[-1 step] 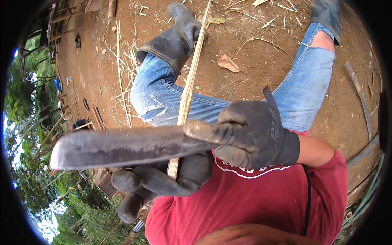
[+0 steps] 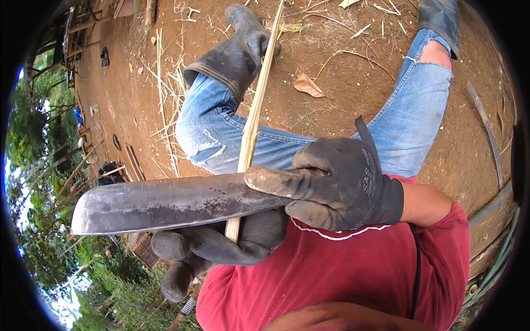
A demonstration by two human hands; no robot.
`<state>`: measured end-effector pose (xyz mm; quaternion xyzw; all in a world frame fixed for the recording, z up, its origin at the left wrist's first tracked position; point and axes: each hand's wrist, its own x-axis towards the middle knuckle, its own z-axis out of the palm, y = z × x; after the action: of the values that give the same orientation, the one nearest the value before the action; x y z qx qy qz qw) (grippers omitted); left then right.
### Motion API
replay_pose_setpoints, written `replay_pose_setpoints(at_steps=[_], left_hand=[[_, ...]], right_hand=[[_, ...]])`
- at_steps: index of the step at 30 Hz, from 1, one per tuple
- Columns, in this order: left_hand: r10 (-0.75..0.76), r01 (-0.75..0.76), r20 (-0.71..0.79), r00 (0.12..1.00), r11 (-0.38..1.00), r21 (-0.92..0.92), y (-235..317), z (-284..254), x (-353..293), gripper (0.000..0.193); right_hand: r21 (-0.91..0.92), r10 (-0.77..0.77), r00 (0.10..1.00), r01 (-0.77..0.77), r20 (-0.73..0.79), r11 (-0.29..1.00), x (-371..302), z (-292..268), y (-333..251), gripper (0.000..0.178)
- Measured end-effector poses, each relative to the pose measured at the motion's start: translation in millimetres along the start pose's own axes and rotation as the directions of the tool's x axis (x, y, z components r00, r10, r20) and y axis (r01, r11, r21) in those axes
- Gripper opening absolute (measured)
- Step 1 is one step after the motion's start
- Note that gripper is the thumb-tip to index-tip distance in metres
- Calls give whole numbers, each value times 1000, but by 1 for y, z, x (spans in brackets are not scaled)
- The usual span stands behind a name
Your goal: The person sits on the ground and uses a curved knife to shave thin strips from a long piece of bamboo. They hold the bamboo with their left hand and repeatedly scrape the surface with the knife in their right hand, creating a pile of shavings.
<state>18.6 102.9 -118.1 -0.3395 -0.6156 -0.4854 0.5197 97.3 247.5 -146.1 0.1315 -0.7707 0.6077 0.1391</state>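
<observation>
- Right hand point(image 2: 345, 185), in a dark glove right of centre: its fingers are closed round the grip end of a machete point(image 2: 149, 207), the forefinger laid along the blade.
- The machete lies almost level across the centre left of the frame, its squared, pale tip farthest left.
- Left hand point(image 2: 251, 243), gloved too, sits below the blade, clasped on the lower end of a pale wooden strip point(image 2: 255, 118); other fingers curl at lower left, and the blade hides part of this hold.
- The strip slants from there to the top edge of the frame. The blade crosses in front of it; whether they touch, I cannot tell.
- Red shirt point(image 2: 337, 270) fills the lower middle, with a black cord point(image 2: 415, 270) down it.
- Torn blue jeans point(image 2: 411, 116) run up into dark boots point(image 2: 223, 69).
- Upper middle: a brown leaf point(image 2: 308, 85) on bare earth point(image 2: 348, 107).
- Upper left: scattered pale slivers point(image 2: 167, 102).
- Far left: green trees point(image 2: 41, 220).
</observation>
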Motion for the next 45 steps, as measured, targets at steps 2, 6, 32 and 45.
replay_pose_setpoints(at_steps=[2, 6, 32, 45], left_hand=[[271, -302, 135, 953, 881, 364, -6, 7, 6, 34], [-49, 83, 126, 991, 956, -281, -7, 7, 10, 44], [-124, 116, -42, 991, 980, -162, -3, 10, 10, 50], [-132, 118, -86, 987, 981, -153, -12, 17, 18, 42]], right_hand=[[-25, -9, 1000, 9, 7, 1000, -1, 1, -5, 51], [-79, 139, 990, -141, -29, 987, -8, 1, 9, 57], [-193, 713, 656, -755, -247, 627, 5, -17, 172, 46], [-106, -7, 999, 11, 39, 994, 30, -3, 17, 51]])
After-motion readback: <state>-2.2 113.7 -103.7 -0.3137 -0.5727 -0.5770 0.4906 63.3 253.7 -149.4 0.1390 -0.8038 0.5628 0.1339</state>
